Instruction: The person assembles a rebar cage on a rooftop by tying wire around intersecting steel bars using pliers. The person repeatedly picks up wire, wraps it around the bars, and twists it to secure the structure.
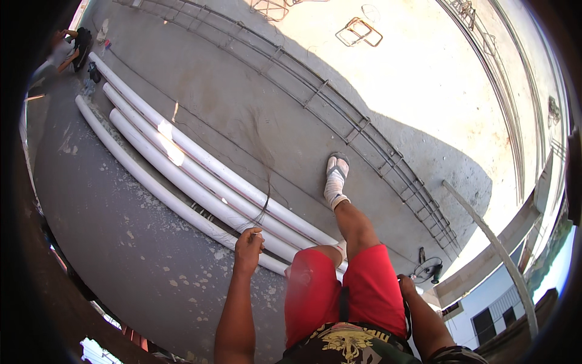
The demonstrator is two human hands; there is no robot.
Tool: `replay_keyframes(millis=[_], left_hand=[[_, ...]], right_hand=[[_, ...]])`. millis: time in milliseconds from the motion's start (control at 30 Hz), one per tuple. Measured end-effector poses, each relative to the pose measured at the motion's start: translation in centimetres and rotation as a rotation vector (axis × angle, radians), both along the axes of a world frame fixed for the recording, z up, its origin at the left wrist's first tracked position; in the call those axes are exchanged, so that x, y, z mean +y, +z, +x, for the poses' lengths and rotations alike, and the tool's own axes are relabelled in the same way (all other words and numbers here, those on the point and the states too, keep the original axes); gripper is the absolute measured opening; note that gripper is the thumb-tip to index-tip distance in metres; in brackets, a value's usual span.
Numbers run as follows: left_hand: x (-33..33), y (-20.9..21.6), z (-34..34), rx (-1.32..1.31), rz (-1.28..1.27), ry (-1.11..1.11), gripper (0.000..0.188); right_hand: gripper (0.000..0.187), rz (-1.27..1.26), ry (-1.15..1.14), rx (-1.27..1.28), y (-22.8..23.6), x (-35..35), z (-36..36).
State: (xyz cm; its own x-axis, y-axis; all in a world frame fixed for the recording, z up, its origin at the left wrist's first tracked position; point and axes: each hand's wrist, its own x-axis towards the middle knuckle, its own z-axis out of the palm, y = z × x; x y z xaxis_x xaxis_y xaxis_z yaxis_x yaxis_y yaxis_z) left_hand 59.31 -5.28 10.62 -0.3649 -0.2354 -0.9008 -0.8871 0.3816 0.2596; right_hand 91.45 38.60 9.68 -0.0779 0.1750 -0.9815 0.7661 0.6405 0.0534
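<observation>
My left hand is pinched shut on a thin dark wire that curves up over several long white plastic pipes lying side by side on the concrete floor. My right hand rests against the hip of my red shorts, mostly hidden behind the leg; whether it holds anything cannot be seen. My foot in a white sock and sandal stands beside a long steel rebar cage.
The rebar cage runs diagonally across the slab. Loose rebar stirrups lie in the sun at the top. A small fan sits by a low wall. Another person crouches far left. A grey pipe leans at right.
</observation>
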Motion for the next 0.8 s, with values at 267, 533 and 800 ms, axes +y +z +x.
replay_keyframes(millis=[267, 533, 800], left_hand=[[-9.4, -1.4, -3.7, -0.026, -0.186, 0.005, 0.022], [-23.6, -2.6, -9.3, -0.151, -0.29, -0.127, 0.024], [-36.7, -4.8, -26.9, -0.236, -0.193, -0.173, 0.027]], right_hand=[[0.037, -0.014, 0.04, -0.021, -0.5, -4.0, -9.0], [0.032, 0.176, -0.128, 0.101, -1.3, -9.8, -21.2], [0.032, 0.208, -0.117, 0.057, 2.8, -25.4, -26.1]])
